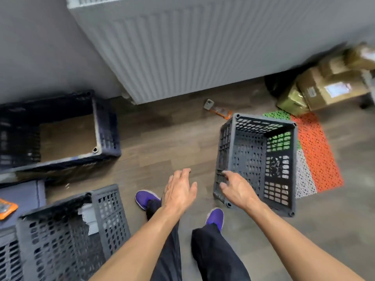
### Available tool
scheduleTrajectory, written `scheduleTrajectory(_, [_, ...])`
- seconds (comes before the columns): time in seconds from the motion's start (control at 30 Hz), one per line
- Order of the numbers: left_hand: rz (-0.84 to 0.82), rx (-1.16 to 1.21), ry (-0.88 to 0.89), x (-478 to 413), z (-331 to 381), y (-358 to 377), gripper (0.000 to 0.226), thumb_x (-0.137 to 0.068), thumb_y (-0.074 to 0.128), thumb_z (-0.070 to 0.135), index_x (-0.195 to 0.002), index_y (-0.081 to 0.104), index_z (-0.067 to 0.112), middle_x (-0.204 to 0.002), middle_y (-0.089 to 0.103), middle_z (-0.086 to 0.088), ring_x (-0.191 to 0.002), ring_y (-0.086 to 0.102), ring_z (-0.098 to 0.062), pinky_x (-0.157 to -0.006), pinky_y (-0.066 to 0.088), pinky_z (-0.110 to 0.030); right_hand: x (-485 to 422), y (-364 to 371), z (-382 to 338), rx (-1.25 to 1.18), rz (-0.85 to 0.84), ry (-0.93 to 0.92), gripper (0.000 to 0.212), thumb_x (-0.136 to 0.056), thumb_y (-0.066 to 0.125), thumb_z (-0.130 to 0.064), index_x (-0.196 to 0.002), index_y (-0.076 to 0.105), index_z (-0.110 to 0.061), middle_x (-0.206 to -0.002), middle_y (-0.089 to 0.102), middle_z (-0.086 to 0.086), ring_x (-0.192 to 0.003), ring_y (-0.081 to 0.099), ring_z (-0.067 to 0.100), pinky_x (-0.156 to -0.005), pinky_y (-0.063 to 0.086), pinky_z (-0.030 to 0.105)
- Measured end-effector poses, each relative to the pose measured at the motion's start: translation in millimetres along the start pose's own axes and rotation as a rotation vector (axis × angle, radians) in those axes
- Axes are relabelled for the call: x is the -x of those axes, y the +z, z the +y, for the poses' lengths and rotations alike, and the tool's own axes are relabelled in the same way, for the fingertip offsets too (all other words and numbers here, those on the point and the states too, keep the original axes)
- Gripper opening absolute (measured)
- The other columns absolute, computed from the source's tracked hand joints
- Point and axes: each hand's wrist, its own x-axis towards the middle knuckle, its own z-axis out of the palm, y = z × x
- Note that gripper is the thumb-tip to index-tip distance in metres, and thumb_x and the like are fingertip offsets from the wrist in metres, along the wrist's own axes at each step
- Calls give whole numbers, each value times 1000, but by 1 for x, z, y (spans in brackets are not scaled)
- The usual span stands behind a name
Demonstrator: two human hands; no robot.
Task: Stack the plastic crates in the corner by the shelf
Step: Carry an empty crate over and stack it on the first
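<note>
1. Grey perforated plastic crate upright on wood-look floor, right of the feet.
2. Right hand loosely spread at the crate's left wall; contact unclear.
3. Left hand flat, empty, alongside.
4. Dark blue plastic crate well apart, by the wall.

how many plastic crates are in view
4. A dark crate by the wall, left; a right grey crate on the floor; a near grey crate at lower left; a cut-off crate at the bottom-left corner. Others may be out of frame.
</note>
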Motion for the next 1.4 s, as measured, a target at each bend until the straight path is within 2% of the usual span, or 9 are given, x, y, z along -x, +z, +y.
scheduleTrajectory(0.2, [-82,-154,141,-14,88,58,53,-97,46,37,-145,37,18,-143,45,-7,-130,42,-26,-107,36,-39,5,-30,92,-140,94,78,55,-92,48,-28,-145,42,-16,-144,48,12,-133,44,28,-109,37,40])
scheduleTrajectory(0.33, [-105,-265,210,-34,121,81,53,-97,44,38,-145,37,17,-142,45,-9,-130,42,-27,-105,36,-39,-2,-37,134,-216,126,140,55,-92,46,-28,-146,41,-16,-142,49,13,-133,42,28,-108,37,41])
scheduleTrajectory(0.47, [-158,-361,250,-64,136,90,54,-98,43,39,-145,36,15,-141,45,-10,-130,42,-28,-105,37,-40,-13,-42,165,-270,150,234,55,-93,46,-26,-146,41,-15,-143,48,12,-133,43,28,-108,37,41])
scheduleTrajectory(0.73, [-228,-573,360,-143,145,101,50,-99,41,42,-138,42,12,-131,50,-13,-118,48,-31,-94,45,-44,-55,-40,191,-301,165,377,53,-95,46,-26,-147,40,-16,-145,47,10,-133,42,28,-108,38,45])
scheduleTrajectory(0.93, [-258,-674,322,-179,143,112,48,-99,38,45,-132,46,11,-128,52,-13,-116,49,-32,-92,45,-42,-78,-42,208,-285,170,403,52,-95,46,-25,-145,41,-16,-142,49,10,-132,42,27,-107,39,44])
scheduleTrajectory(1.2, [-331,-777,221,-195,136,140,51,-100,35,45,-135,44,10,-130,51,-13,-119,48,-32,-96,44,-43,-105,-49,258,-197,104,421,53,-96,45,-23,-147,39,-13,-142,46,14,-132,40,32,-105,39,43])
scheduleTrajectory(1.4, [-288,-708,79,-203,136,172,55,-100,36,46,-139,40,7,-135,50,-16,-123,47,-34,-99,43,-44,-133,-54,308,-185,100,370,50,-96,44,-21,-145,40,-11,-144,45,14,-133,38,31,-107,38,43])
